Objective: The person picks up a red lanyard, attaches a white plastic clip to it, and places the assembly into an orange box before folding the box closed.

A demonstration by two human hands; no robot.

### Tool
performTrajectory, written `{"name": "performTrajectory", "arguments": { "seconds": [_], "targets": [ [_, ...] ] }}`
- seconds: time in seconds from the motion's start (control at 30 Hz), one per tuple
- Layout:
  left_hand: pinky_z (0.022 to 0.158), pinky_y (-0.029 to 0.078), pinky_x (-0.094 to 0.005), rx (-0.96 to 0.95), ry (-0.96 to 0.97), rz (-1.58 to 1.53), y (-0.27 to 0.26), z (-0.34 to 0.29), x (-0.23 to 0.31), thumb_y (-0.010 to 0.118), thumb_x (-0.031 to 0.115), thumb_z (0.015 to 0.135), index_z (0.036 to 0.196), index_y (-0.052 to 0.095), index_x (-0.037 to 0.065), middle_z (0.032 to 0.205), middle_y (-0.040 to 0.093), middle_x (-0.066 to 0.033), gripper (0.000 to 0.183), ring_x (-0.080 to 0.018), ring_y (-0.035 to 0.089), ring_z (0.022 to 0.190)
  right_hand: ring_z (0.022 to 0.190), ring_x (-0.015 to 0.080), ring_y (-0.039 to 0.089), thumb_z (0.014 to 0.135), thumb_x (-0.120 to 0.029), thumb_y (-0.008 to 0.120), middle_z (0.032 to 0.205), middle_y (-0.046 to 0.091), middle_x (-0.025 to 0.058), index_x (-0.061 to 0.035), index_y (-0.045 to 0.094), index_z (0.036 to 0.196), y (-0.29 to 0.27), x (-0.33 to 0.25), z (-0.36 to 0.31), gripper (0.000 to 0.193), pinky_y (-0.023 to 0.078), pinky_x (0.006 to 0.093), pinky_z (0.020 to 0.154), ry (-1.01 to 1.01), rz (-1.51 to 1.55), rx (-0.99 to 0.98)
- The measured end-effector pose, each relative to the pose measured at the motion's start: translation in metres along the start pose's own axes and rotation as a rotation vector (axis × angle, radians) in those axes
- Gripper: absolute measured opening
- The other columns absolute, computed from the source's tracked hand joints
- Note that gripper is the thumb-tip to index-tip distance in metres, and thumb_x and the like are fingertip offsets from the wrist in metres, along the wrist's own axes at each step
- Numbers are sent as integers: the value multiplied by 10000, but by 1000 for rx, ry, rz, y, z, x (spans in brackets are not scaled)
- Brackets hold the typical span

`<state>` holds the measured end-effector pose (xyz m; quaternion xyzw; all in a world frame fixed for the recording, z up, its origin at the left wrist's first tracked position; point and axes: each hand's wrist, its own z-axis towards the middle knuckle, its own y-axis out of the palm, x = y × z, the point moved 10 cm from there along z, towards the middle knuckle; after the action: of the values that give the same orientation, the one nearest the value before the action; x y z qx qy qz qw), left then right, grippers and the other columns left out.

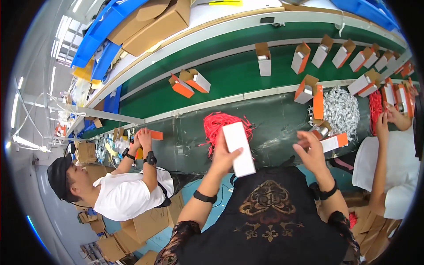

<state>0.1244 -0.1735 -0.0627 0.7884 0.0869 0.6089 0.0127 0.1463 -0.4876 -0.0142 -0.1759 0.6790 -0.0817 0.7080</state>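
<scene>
My left hand (224, 155) is wrapped round a slim white box (239, 148), tilted in front of my chest. Behind that box lies a heap of thin red cords (216, 122) on the dark work surface (176, 145), partly hidden by the hand. My right hand (311, 149) is raised with its fingers apart and nothing visible in it. Just to its right are an orange-and-white box (334, 142) lying flat and an open box (321, 129) with something pale in it. Beyond them is a large pile of white and silvery small parts (340, 110).
Several open orange-and-white boxes stand on the green conveyor belt (238, 84), one a white box (263, 59). A metal-edged shelf with a cardboard carton (157, 27) and a blue bin (99, 31) runs above. Co-workers in white shirts (132, 194) work on both sides.
</scene>
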Motion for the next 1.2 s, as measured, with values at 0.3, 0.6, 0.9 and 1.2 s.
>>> {"name": "performTrajectory", "arguments": {
  "seconds": [0.3, 0.6, 0.9, 1.2],
  "targets": [
    [1049, 414, -446, 629, 94, 1178, -319, 42, -50, 819, 68, 638, 1565, 229, 129, 1296, 448, -236, 1100, -423, 490, 1194, 843, 345, 645, 776, -90, 759, 929, 660, 153, -22, 680, 1016, -12, 36, -68, 262, 523, 392, 729, 49, -567, -118],
    [951, 462, -455, 717, 192, 1320, -225, 73, -74, 758, 378, 818, 1191, 620, 53, 1191, 588, -230, 514, -396, 571, 1107, 894, 380, 624, 784, -115, 755, 934, 649, 155, -39, 683, 1009, -3, 32, -88, 248, 509, 443, 775, 200, -579, -98],
    [760, 498, -372, 598, 231, 723, -153, 68, -48, 710, 313, 896, 813, 686, 15, 793, 635, -114, 310, -256, 615, 801, 870, 367, 637, 782, -123, 754, 912, 656, 150, -36, 681, 989, -6, 21, -76, 236, 523, 435, 759, 15, -623, -93],
    [740, 452, -265, 308, 528, 604, -93, -15, 185, 605, 151, 981, 864, 627, -15, 857, 613, -51, 204, -112, 551, 796, 923, 322, 631, 806, -155, 729, 949, 655, 103, -72, 689, 1005, 19, 10, -28, 219, 509, 422, 822, -169, -546, -217]
  ]
}}
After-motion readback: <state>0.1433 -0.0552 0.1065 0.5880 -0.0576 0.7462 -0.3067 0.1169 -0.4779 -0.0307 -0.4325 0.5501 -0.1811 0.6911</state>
